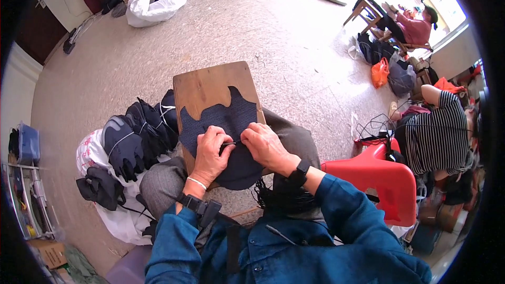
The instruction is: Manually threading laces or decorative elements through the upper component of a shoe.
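Note:
A dark navy textured fabric piece (pixel 221 113) with a scalloped, pointed far edge lies across a wooden board (pixel 210 80) over my lap. Its rounded near end (pixel 239 171) is smoother and hangs past the board's near edge. My left hand (pixel 211 150) is closed on the fabric at its middle, where a narrow black fold or strip shows between thumb and forefinger. Close by on the right, my right hand (pixel 263 144) pinches the same piece with its fingertips. The fingers hide what lies right under them.
Bundles of dark cut fabric (pixel 123 144) tied with white cord lie on white plastic at my left. A red plastic chair (pixel 381 179) stands at right, near a person in a striped top (pixel 436 137). Another person (pixel 415 26) sits farther off. A white bag (pixel 157 0) stands at far left.

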The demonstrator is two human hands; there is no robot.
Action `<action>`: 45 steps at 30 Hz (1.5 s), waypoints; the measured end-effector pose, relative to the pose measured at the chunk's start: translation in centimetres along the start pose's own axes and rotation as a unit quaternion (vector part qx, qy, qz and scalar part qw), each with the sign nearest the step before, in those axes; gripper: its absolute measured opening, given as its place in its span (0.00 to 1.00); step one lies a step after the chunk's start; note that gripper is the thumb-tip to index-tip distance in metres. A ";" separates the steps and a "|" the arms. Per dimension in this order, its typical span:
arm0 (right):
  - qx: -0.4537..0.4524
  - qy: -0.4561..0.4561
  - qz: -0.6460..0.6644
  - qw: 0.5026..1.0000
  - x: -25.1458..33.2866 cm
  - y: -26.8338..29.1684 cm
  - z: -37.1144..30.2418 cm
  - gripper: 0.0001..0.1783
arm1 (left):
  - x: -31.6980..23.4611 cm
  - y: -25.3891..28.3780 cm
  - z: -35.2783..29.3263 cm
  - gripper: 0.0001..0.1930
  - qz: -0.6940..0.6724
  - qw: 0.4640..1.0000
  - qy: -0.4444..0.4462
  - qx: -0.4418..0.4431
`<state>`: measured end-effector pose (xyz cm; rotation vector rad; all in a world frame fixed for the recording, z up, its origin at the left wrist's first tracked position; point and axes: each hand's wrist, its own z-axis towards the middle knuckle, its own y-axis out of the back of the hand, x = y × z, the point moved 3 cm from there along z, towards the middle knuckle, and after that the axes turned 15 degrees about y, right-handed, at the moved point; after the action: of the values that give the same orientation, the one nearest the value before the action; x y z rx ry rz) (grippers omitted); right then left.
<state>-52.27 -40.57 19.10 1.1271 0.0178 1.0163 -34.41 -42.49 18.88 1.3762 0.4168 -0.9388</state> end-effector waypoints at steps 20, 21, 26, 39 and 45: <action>-0.023 -0.022 0.034 0.999 -0.2 0.6 -0.4 0.03 | 0.0 -0.3 -0.1 0.11 0.006 1.000 0.011 0.017; -0.024 -0.025 0.034 0.999 -0.3 0.5 -0.4 0.03 | 0.0 -0.3 -0.1 0.11 -0.001 1.000 0.018 0.018; -0.005 -0.021 0.048 0.999 -0.9 -0.4 0.2 0.04 | 0.3 -0.4 0.1 0.11 -0.002 1.000 0.021 0.016; -0.013 -0.020 -0.015 1.000 0.0 1.0 -0.7 0.02 | 0.0 -0.6 0.1 0.08 0.013 1.000 0.007 0.014; 0.016 -0.020 -0.006 1.000 0.0 0.4 0.1 0.02 | -0.3 -0.5 0.2 0.08 0.017 1.000 -0.014 0.007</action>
<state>-52.47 -40.65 19.44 1.1743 0.0083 0.9862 -35.02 -42.56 18.81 1.3766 0.3659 -0.9330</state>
